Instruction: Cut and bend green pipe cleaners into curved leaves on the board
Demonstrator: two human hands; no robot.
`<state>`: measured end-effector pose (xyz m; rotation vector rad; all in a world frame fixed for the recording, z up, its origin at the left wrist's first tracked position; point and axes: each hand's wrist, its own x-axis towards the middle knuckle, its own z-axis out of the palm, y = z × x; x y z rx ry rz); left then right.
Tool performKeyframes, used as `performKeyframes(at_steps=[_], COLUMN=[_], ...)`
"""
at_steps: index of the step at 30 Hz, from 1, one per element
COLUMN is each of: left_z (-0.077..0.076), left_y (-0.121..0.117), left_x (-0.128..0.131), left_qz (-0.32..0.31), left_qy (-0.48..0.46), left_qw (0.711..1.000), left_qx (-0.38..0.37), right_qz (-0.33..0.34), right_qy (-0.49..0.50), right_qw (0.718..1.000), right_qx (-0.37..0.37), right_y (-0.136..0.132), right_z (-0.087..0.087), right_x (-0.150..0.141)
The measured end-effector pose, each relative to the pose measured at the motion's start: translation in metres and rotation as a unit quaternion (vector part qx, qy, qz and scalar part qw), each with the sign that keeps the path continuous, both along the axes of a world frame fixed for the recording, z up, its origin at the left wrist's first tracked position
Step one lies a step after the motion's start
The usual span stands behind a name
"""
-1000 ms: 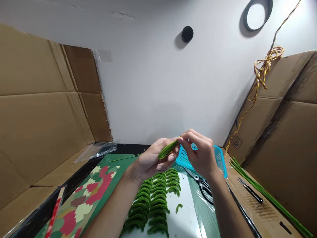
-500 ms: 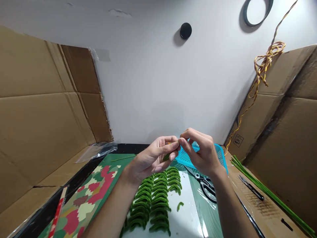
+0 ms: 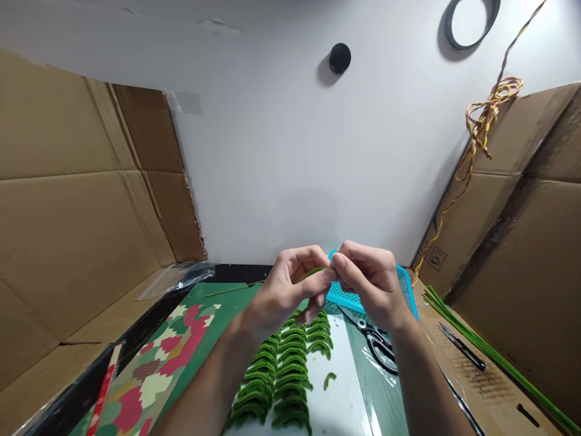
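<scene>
Pinching a green strip (image 3: 316,270) b/w both hands is the step you have in hand now, prob. working its end w/ your fingertips. Your L hand (image 3: 302,281) holds it narrowly, thumb against fingers, w/ only a thin sliver showing; your R hand (image 3: 367,275) has thumb + index closed at the far end, most likely on the tip, tho the fingers hide the contact, so can't tell how firm. The strip is up in the air, above the far end of the white board (image 3: 342,363). On that board, curved green pieces (image 3: 290,383) lie in three columns, the R one shorter, w/ one small loose green piece (image 3: 330,380) apart from them. Black-handled scissors (image 3: 371,336) lie just R of the board, near the blue perforated basket (image 3: 412,300) behind your R hand; a bundle of long green stems (image 3: 491,351) lies farther R on the cardboard. Next move, I'd judge, calls for steady L support + small, controlled R fingertip work, keeping the strip from twisting or slipping, and both wrists clear of the columns below.
</scene>
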<state>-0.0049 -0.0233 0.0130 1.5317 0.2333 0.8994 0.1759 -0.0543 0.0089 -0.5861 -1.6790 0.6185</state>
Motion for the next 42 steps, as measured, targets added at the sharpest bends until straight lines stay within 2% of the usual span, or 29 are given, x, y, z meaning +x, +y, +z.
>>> performKeyframes(at_steps=[2, 3, 4, 5, 7, 8, 9, 10, 11, 12, 13, 15, 16, 18, 21, 24, 28, 36, 39, 42], left_z=[0.001, 0.002, 0.002, 0.001, -0.001, -0.003, -0.004, -0.005, -0.005, -0.005, -0.004, -0.001, 0.001, 0.003, 0.003, 0.002, 0.003, -0.002, -0.002, -0.001], left_y=[-0.007, -0.010, -0.011, -0.012, -0.010, -0.008, -0.007, -0.006, -0.006, -0.006, -0.006, -0.007, -0.006, -0.003, 0.003, 0.007, 0.005, 0.009, 0.010, 0.008], left_x=[0.002, 0.003, 0.003, 0.003, 0.002, 0.003, 0.004, 0.005, 0.006, 0.007, 0.008, 0.009, 0.009, 0.008, 0.006, 0.004, 0.003, 0.000, -0.002, -0.001], left_qz=[0.076, 0.136, 0.202, 0.265, 0.352, 0.376, 0.393, 0.406, 0.411, 0.402, 0.375, 0.269, 0.208, 0.115, 0.039, -0.016, -0.022, -0.046, -0.059, -0.066], left_qy=[0.007, 0.011, 0.017, 0.024, 0.036, 0.039, 0.038, 0.035, 0.034, 0.037, 0.043, 0.057, 0.059, 0.048, 0.034, 0.032, 0.023, 0.018, 0.003, 0.016], left_qw=[0.990, 0.970, 0.932, 0.874, 0.729, 0.671, 0.640, 0.641, 0.672, 0.727, 0.793, 0.915, 0.954, 0.990, 0.997, 0.993, 0.992, 0.965, 0.964, 0.974], left_qx=[0.116, 0.199, 0.300, 0.407, 0.586, 0.638, 0.659, 0.650, 0.615, 0.556, 0.478, 0.294, 0.206, 0.064, -0.061, -0.109, -0.121, -0.257, -0.260, -0.215], right_qz=[-0.004, -0.016, -0.032, -0.051, -0.088, -0.105, -0.124, -0.145, -0.167, -0.185, -0.198, -0.203, -0.203, -0.210, -0.223, -0.221, -0.203, -0.192, -0.158, -0.105], right_qy=[0.009, 0.009, 0.007, 0.005, -0.004, -0.010, -0.018, -0.026, -0.037, -0.047, -0.057, -0.070, -0.072, -0.081, -0.109, -0.120, -0.103, -0.148, -0.131, -0.094], right_qw=[1.000, 1.000, 0.999, 0.998, 0.995, 0.993, 0.990, 0.986, 0.981, 0.976, 0.971, 0.966, 0.964, 0.959, 0.950, 0.950, 0.961, 0.952, 0.965, 0.983], right_qx=[-0.002, 0.005, 0.014, 0.026, 0.048, 0.057, 0.067, 0.079, 0.093, 0.107, 0.122, 0.145, 0.153, 0.170, 0.188, 0.183, 0.157, 0.188, 0.167, 0.121], right_y=[-0.003, -0.004, -0.005, -0.006, -0.007, -0.007, -0.007, -0.006, -0.005, -0.004, -0.002, -0.001, -0.001, -0.001, -0.001, 0.000, 0.003, 0.004, 0.004, 0.003], right_z=[0.001, 0.002, 0.004, 0.005, 0.008, 0.009, 0.009, 0.009, 0.008, 0.007, 0.006, 0.004, 0.004, 0.003, 0.004, 0.004, 0.003, 0.001, 0.001, 0.001], right_x=[0.000, 0.000, 0.000, -0.001, -0.004, -0.006, -0.007, -0.008, -0.008, -0.008, -0.007, -0.005, -0.003, 0.000, 0.003, 0.004, 0.005, 0.004, 0.005, 0.005])
